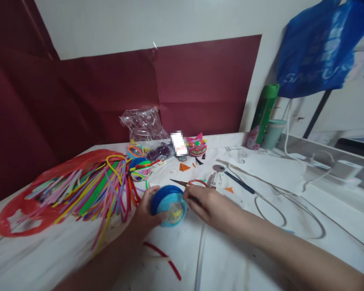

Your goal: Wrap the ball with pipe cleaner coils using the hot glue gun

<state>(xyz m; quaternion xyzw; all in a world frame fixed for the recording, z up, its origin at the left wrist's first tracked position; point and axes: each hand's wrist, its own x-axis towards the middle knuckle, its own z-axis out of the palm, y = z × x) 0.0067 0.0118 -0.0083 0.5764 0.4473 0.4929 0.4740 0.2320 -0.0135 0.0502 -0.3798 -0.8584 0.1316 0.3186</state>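
My left hand [144, 212] is wrapped around a round blue coiled piece [167, 204] with a pale shiny centre, holding it just above the white table [224, 258]. My right hand [208, 204] touches the right edge of that blue piece, its fingers curled and pinched there; what they pinch, if anything, is too small to see. Red-handled scissors [189, 184] lie just behind my right hand.
A red plastic bag [27, 202] spills many coloured strips [91, 190] at the left. Small colourful coiled figures [141, 167] and a pink one [197, 146] stand at the back. A glue gun [214, 180], a blue tool [239, 182], cables [279, 202], a green can [262, 117] and a cup [273, 134] are at the right.
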